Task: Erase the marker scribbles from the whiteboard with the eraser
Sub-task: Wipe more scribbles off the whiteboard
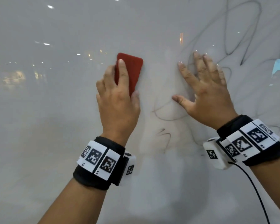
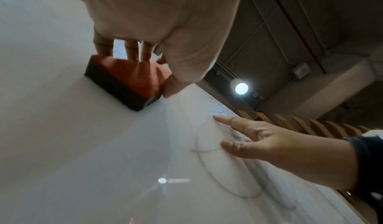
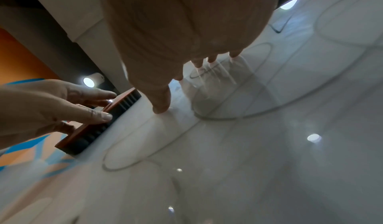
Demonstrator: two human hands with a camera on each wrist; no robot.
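A red eraser (image 1: 131,70) with a dark felt base (image 2: 116,86) lies flat against the white whiteboard (image 1: 55,110). My left hand (image 1: 118,97) grips it, index finger along its back and thumb on its right edge. My right hand (image 1: 205,88) presses flat on the board to the right of the eraser, fingers spread and straight. Dark marker scribbles (image 1: 242,34) loop over the board's upper right and behind my right hand; fainter lines (image 1: 165,135) run below, between my wrists. In the right wrist view the eraser (image 3: 97,126) shows under the left fingers.
The board's left half (image 1: 39,143) shows only ceiling-light reflections and no marks. A black cable (image 1: 252,188) hangs from my right wristband. Ceiling lamps (image 2: 241,88) and wooden slats (image 2: 311,124) lie beyond the board's edge.
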